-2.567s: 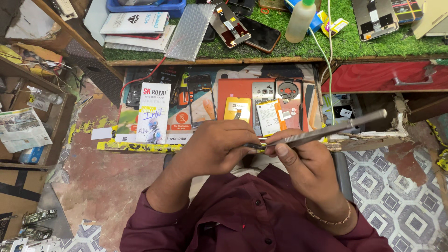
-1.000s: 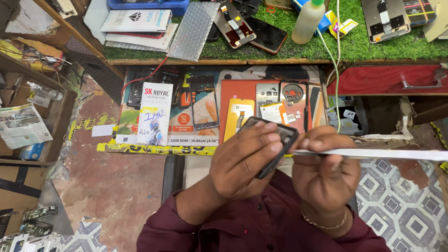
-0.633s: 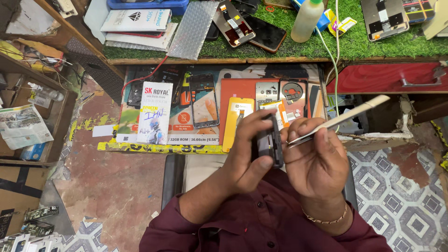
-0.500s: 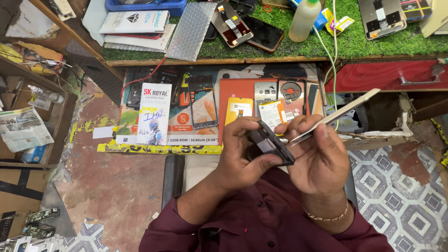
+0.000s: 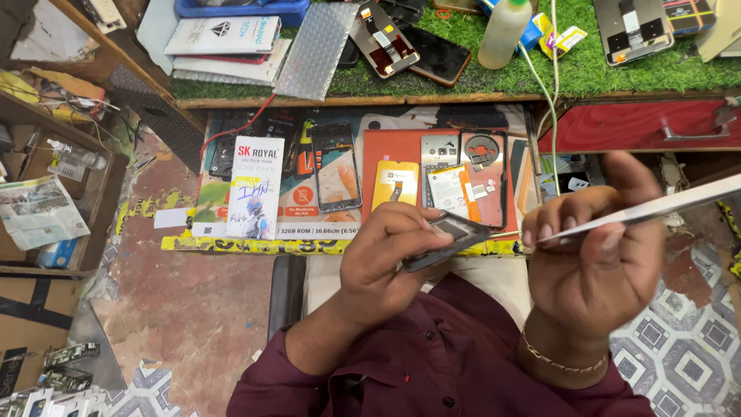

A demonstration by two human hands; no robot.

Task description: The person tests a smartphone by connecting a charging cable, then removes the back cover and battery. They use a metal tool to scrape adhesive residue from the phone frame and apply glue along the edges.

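Note:
My left hand (image 5: 382,259) grips a small dark phone part (image 5: 448,239), a flat rectangular piece tilted on edge, in front of my chest. My right hand (image 5: 598,259) pinches long metal tweezers (image 5: 656,208) whose handle end sticks out to the right; their tip sits by my fingertips, a short way right of the dark part and not touching it. Below both hands lies a pulled-out drawer board (image 5: 231,241) with a phone frame (image 5: 336,166), a yellow battery (image 5: 395,184) and a grey back plate (image 5: 438,154) laid on it.
A green grass-like mat (image 5: 587,73) on the bench holds several phones and screens, a white squeeze bottle (image 5: 504,31) and bubble wrap (image 5: 312,50). A red drawer (image 5: 641,125) is at the right. A white phone box (image 5: 255,185) lies on the board. Wooden shelves (image 5: 54,123) stand left.
My right hand has drawn the tweezers away from the dark part and lifted to the right. My left hand has turned the part from upright to a flatter tilt.

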